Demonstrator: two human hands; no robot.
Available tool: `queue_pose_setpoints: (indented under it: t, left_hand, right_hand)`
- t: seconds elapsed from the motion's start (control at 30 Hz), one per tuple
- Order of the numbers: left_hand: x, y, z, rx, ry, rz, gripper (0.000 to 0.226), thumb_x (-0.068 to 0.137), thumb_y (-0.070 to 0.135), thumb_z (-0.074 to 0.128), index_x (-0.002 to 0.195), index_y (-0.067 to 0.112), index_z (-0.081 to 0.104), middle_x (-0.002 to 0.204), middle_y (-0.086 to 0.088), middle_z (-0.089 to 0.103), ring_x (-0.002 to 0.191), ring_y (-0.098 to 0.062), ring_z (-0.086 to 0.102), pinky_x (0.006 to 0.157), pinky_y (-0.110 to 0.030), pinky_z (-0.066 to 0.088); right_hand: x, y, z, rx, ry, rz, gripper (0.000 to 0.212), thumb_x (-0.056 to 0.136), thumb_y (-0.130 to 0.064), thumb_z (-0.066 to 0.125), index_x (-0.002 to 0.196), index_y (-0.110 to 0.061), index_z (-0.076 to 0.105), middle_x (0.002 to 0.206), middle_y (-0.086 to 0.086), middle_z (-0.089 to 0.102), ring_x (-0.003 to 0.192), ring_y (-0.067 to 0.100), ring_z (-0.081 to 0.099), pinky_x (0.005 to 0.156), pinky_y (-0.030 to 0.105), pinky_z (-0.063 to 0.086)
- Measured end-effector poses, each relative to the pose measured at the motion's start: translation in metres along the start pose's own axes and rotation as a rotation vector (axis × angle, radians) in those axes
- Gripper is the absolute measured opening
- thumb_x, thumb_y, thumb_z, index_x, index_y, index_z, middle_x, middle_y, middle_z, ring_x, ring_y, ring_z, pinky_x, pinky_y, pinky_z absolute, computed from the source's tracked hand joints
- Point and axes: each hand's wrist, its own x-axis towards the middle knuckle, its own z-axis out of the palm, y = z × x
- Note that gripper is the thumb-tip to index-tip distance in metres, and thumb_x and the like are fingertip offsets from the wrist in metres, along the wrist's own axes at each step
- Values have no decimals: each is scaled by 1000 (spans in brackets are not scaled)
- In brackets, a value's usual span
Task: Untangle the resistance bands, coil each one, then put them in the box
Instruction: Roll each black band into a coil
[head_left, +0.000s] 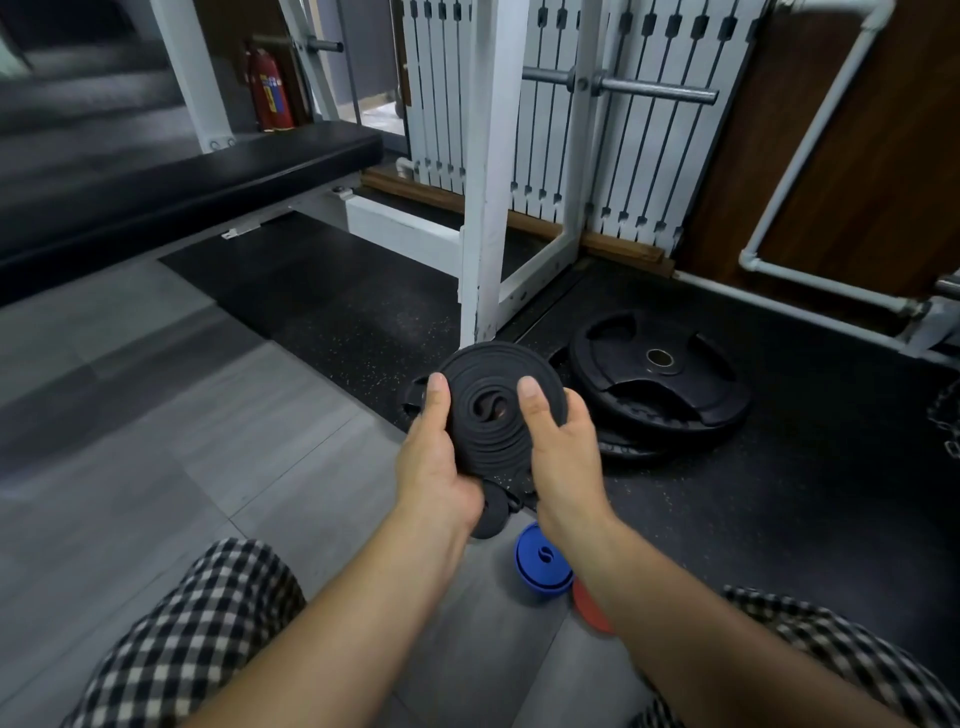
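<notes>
A black resistance band, wound into a flat coil, is held up in front of me. My left hand grips its left side with the thumb on its face. My right hand grips its right side, thumb also on the face. A loose black end hangs under the coil between my wrists. On the floor below lie a coiled blue band and, beside it, a red band partly hidden by my right forearm. No box is in view.
Black weight plates lie stacked on the dark rubber mat just right of the coil. A white rack post stands right behind it. A black bench runs along the left. My knees in checked shorts frame the bottom.
</notes>
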Motion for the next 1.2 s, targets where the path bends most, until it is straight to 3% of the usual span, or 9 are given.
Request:
queue_pose_setpoints:
  t: [0.13,0.3,0.47,0.57,0.7,0.83,1.03,1.1,1.2]
  left_hand:
    - [-5,1,-5,181,-172,-82,54,92,52,39,122,12,58,110,-9,69,95,-19,67,71,-34,54]
    - [-17,-9,-19,472,-279,-137,42,78,13,65,119,16,54,91,-2,71,73,-15,69,65,-31,56]
    - [-23,-11,-28,333,-285,-172,30,84,-4,55,110,11,55,76,-11,73,64,-26,70,57,-38,59]
    - [-27,-7,-33,267,-275,-202,30,85,-5,52,111,9,52,75,-17,71,64,-32,70,51,-38,58]
    - [-22,-5,-47,231,-177,-126,45,83,-8,52,125,6,46,90,-21,67,62,-31,69,49,-39,57]
    - [-3,0,-77,255,-39,-8,61,79,-9,55,135,6,37,128,-25,53,77,-32,67,51,-40,57]
    - [26,-39,-116,185,157,-64,35,87,-13,47,120,1,48,98,-20,61,78,-30,62,46,-36,56]
    - [41,-61,-132,104,277,-81,34,88,-13,47,116,5,44,98,-21,58,70,-31,63,41,-36,54]
    - [70,-91,-162,56,432,-89,45,87,-12,49,122,14,36,113,-25,55,75,-32,61,43,-39,55]
  right_hand:
    - [11,-7,-10,-69,48,-14,25,92,-32,54,99,-8,57,104,14,67,96,23,64,84,36,53]
    - [16,-6,-16,-86,87,39,37,94,-45,42,100,-12,58,104,7,67,101,22,63,91,39,50]
    - [5,0,-12,9,80,116,25,98,-33,36,96,-18,56,99,2,62,93,15,59,85,30,48]
    - [1,2,-8,-27,93,139,29,92,-26,39,101,-8,59,98,9,61,92,21,56,83,36,45]
    - [-1,8,2,-78,-9,226,40,81,-37,44,107,-8,53,105,14,60,97,24,54,80,35,44]
    - [-9,34,2,-458,-166,177,36,96,-31,41,130,-20,44,128,6,43,119,21,45,99,28,35]
    - [-3,89,15,-812,-247,519,48,90,-30,53,133,-11,42,136,13,30,116,29,46,99,33,42]
    - [1,118,13,-787,-217,571,45,90,-27,56,126,-1,46,129,14,41,110,29,51,90,31,44]
    - [6,166,4,-731,-171,603,11,88,-15,57,92,-5,57,82,5,59,84,20,54,61,21,42]
